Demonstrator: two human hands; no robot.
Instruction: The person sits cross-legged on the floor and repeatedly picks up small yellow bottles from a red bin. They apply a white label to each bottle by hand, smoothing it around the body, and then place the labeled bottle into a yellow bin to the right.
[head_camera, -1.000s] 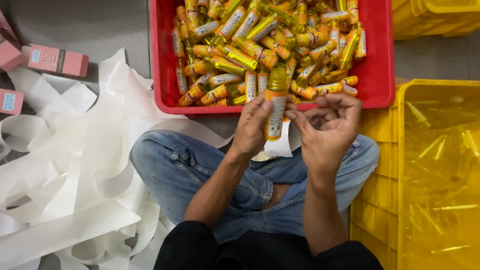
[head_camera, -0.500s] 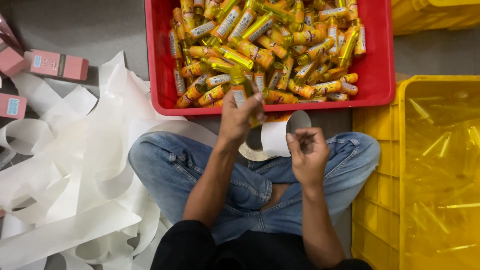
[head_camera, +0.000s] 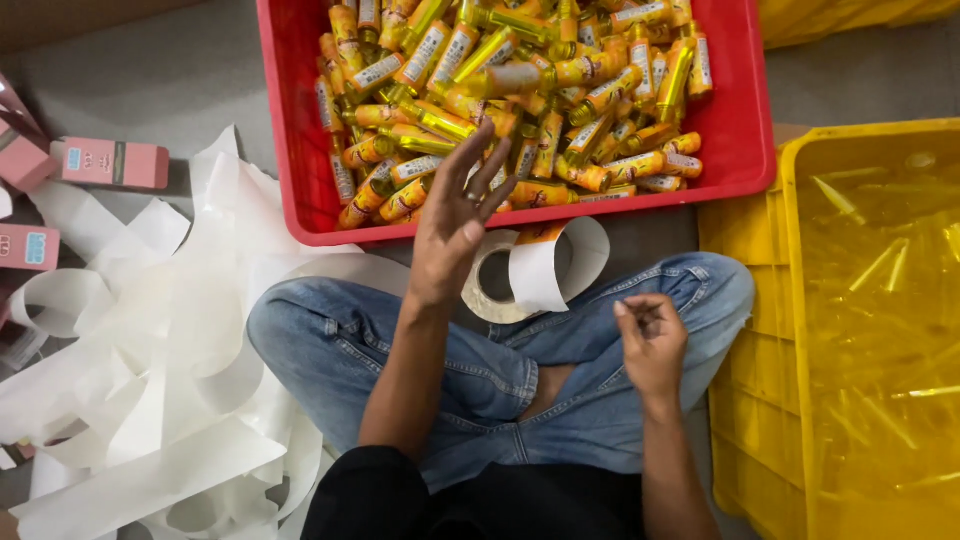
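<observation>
My left hand (head_camera: 455, 225) reaches over the near rim of a red crate (head_camera: 290, 150) with fingers spread and nothing in them. The crate is heaped with several small yellow-and-orange bottles (head_camera: 440, 120) with white labels. One bottle (head_camera: 515, 77) is motion-blurred on top of the pile, beyond my fingertips. My right hand (head_camera: 652, 342) hovers over my right knee with fingers curled in, and nothing shows in it. A white roll of labels (head_camera: 535, 270) lies on the floor between the crate and my crossed legs in blue jeans.
A yellow crate (head_camera: 750, 300) with clear yellowish wrappers inside stands at my right, and another yellow bin sits at top right. Loose white backing-paper strips (head_camera: 150, 400) pile up at my left. Pink cartons (head_camera: 110, 162) lie at the far left on the grey floor.
Both hands held one bottle over my lap. My left hand carried it up to the red crate and let it go, then opened. My right hand dropped back toward my knee.
</observation>
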